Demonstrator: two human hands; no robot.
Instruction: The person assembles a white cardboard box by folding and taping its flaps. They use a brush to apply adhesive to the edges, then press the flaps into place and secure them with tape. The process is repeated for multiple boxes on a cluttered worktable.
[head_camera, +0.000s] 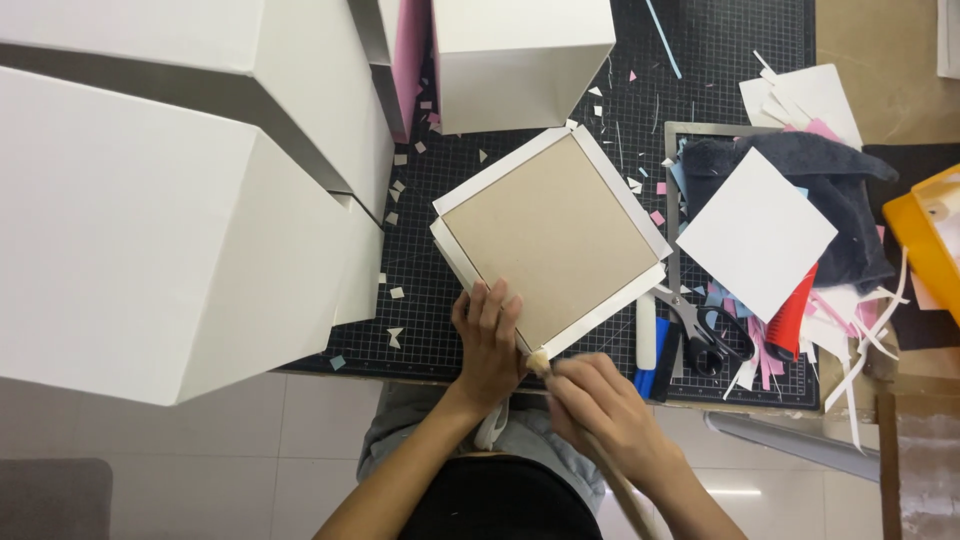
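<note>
The left hand (488, 338) lies flat, fingers together, on the near corner of a square brown board (552, 238) that sits turned like a diamond on the black cutting mat (440, 310); white paper flaps (620, 192) fold up over the board's edges all round, so a white border frames the brown face. The right hand (605, 410) is closed round the wooden handle of a brush (543, 362); its pale bristle tip touches the lowest corner of the board, just beside the left fingers.

The mat covers the table (880, 60) (bare wood shows only at the far right edge); small white, pink and blue paper scraps (400, 295) are strewn over it. Large white boxes (160, 230) stand at the left, crowding over the mat; another white box (515, 55) stands beyond the board, nearly touching its far corner, with a pink panel (410, 60) just to its left.

To the right of the board lies a pair of scissors (700, 330), near the board's right edge; a blue-and-white tool (648, 350) lies beside them, toward the person. Farther right, a white square sheet (757, 234) rests on a dark cloth (850, 190), with a red piece (795, 320) and paper strips below it; a yellow tray (925, 235) shows at the frame's edge.
</note>
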